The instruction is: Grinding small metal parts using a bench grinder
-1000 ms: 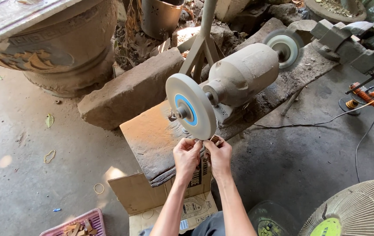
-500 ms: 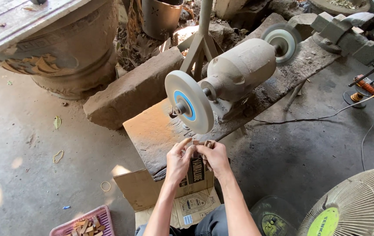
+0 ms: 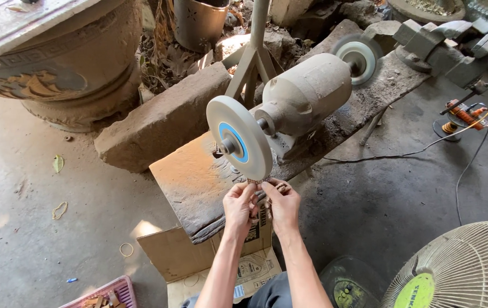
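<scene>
**Small workpiece held up to the wheel's lower rim**

Small workpiece (image 3: 259, 182), thin and brownish, sits pinched between both hands right under the bottom edge of the white buffing wheel (image 3: 239, 137), touching it or very nearly so; it is too small to tell what it is. A second ago the hands were in the same place beneath the wheel, and half a second ago too. What has changed is slight: the fingers have closed in tighter on the piece and it now sits nearer the rim. Judging by that, the work at the wheel is under way and steady, not starting or ending.

The left hand (image 3: 239, 206) is curled, fingertips and thumb nipped on the left end of the piece. The right hand (image 3: 284, 204) mirrors it, fingers bent and closed on the right end. Neither palm is open.

The wheel is mounted on a dusty grey bench grinder (image 3: 306, 94), which stands on a long weathered plank (image 3: 198, 182) serving as the bench. The hands work just off the plank's near edge, close to its near left corner, above a cardboard box (image 3: 181, 254). A second wheel (image 3: 355, 57) sits at the grinder's far end, and a fan guard (image 3: 460, 268) lies at lower right.
</scene>
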